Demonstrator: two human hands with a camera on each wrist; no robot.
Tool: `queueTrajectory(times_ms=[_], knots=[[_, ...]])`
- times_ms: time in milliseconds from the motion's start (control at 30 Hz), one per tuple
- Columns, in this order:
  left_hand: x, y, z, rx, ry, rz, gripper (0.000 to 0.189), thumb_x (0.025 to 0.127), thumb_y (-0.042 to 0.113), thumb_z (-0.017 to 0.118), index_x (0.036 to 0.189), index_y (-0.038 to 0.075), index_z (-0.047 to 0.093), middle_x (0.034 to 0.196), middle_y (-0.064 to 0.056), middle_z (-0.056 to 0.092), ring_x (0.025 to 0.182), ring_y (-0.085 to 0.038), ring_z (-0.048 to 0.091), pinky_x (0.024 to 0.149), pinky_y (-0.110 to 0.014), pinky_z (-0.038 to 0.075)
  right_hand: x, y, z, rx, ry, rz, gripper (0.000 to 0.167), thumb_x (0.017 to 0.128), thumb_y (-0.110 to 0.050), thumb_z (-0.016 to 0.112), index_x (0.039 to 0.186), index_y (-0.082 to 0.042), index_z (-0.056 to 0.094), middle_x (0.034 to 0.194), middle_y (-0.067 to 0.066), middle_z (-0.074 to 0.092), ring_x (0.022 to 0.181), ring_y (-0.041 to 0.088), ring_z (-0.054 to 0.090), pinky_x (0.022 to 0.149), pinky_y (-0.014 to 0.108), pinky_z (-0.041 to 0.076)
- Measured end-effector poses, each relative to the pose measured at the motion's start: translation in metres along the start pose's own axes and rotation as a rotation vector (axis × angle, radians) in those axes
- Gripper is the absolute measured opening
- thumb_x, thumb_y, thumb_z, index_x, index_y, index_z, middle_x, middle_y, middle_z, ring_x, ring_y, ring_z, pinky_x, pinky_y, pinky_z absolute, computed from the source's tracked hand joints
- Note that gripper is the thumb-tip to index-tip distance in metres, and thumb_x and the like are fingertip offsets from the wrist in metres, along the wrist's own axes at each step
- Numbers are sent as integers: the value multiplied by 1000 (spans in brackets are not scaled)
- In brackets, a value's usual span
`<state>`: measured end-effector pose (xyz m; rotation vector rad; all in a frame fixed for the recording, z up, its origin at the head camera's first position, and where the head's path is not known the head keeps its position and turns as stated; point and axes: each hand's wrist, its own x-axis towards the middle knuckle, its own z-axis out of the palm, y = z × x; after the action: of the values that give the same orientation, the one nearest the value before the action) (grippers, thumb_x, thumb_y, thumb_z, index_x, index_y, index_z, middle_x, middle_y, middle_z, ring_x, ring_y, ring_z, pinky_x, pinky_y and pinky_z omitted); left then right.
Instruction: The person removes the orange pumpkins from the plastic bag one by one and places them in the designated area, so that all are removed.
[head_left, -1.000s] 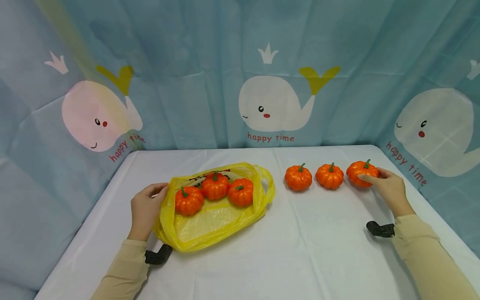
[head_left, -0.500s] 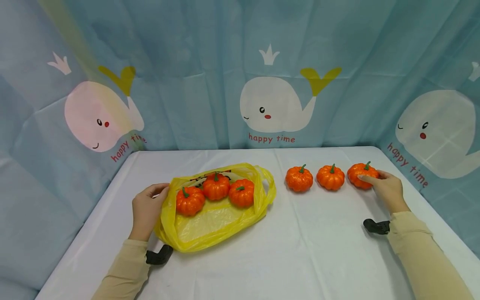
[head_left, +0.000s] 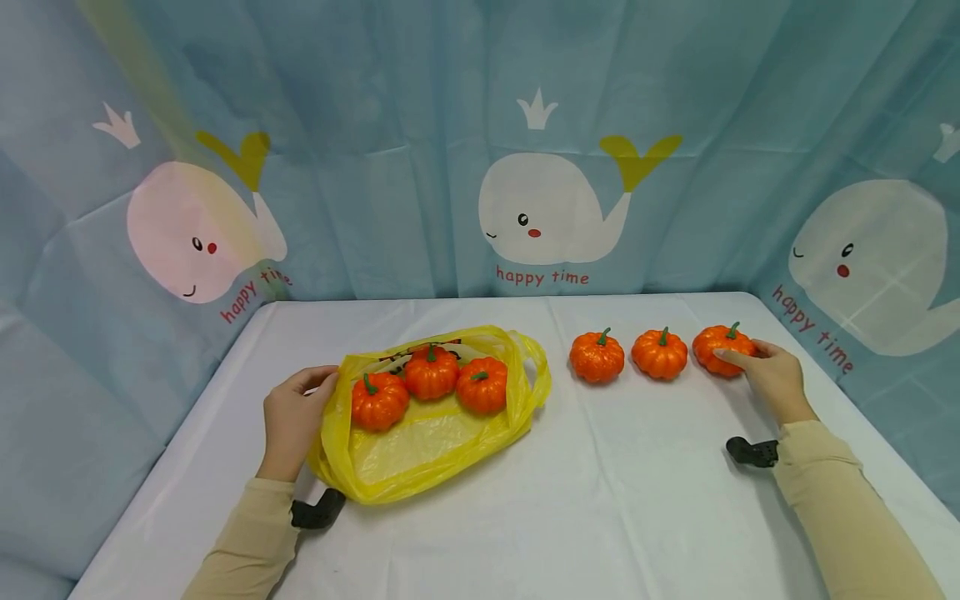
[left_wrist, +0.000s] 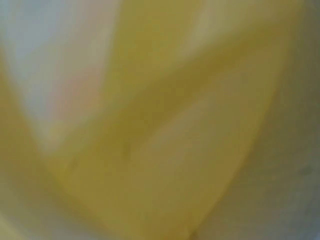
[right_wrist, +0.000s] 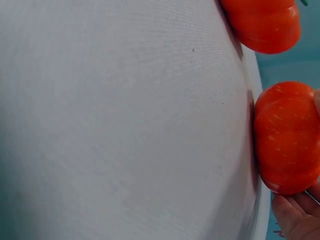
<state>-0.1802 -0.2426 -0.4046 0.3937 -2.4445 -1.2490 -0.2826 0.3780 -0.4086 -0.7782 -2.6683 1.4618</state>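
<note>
My left hand (head_left: 293, 421) grips the left rim of a yellow plastic bag (head_left: 420, 450), which lies on its side with its mouth facing me. Inside the bag sit three orange pumpkins (head_left: 379, 402) with green stems. The left wrist view shows only blurred yellow plastic (left_wrist: 190, 125). At the far right, my right hand (head_left: 777, 380) holds a pumpkin (head_left: 722, 350) between thumb and fingers. In the right wrist view this pumpkin (right_wrist: 287, 140) rests on or just over the cloth, with fingertips (right_wrist: 290, 212) against its side. Two more pumpkins, the middle one (head_left: 659, 354) and the left one (head_left: 597, 357), stand in a row beside it.
A white cloth (head_left: 570, 508) covers the table. Behind and at both sides hangs a blue curtain (head_left: 360, 208) printed with whales. The bag's handle loop (head_left: 537, 375) sticks out to the right, towards the row of pumpkins.
The right forearm has shifted slightly to the left, while its hand stays on the same pumpkin. The left hand, the bag and the other pumpkins keep their places.
</note>
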Motion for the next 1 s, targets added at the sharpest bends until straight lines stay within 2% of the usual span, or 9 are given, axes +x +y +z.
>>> queueTrajectory(times_ms=[267,433,567,633,800,867,933,1000], knots=[[0,0,0,-1,7,4,32,99,29,61,117,5,73,118,-18,71,109,-31,66,71,3,40,2,4,1,6,13,-29,90,96,-48,57,156,4,17,162,26,20,149,44,24,119,53,26],[0,1,-1,-6,2,9,33,99,29,61,117,5,72,118,-19,71,110,-32,65,71,4,38,1,5,1,25,4,-6,93,95,-53,57,157,1,15,164,24,16,150,43,19,120,53,24],[1,2,0,3,4,3,32,99,29,61,117,6,73,118,-17,71,110,-30,65,73,1,42,-5,2,0,48,16,-10,94,94,-56,57,158,-4,14,166,19,14,152,40,16,121,52,23],[1,2,0,9,6,2,31,99,29,61,117,6,73,118,-16,72,109,-28,65,74,0,43,-12,0,2,102,75,-13,90,94,-53,59,159,-8,17,167,14,15,154,34,16,122,47,24],[1,3,0,12,6,4,31,99,28,61,117,6,73,117,-16,72,109,-28,65,76,-2,44,-42,-12,12,315,277,-63,73,94,-34,67,156,-17,32,165,-3,27,153,13,24,122,28,25],[1,3,0,14,6,0,31,99,28,61,117,6,73,118,-16,72,109,-28,65,76,-2,44,-56,-17,18,364,293,-93,71,94,-28,68,155,-16,35,163,-3,32,151,9,28,120,23,26],[1,4,-1,13,4,-8,31,99,29,61,117,6,72,118,-16,72,110,-28,65,75,-1,43,-68,-23,22,413,274,-99,70,93,-25,69,154,-15,37,162,-3,34,149,8,31,118,21,26],[1,4,-2,8,2,-15,31,99,29,61,118,6,72,119,-16,71,110,-28,64,74,1,42,-79,-27,26,405,250,-108,70,93,-27,69,154,-13,37,162,0,35,149,9,32,118,20,27]])
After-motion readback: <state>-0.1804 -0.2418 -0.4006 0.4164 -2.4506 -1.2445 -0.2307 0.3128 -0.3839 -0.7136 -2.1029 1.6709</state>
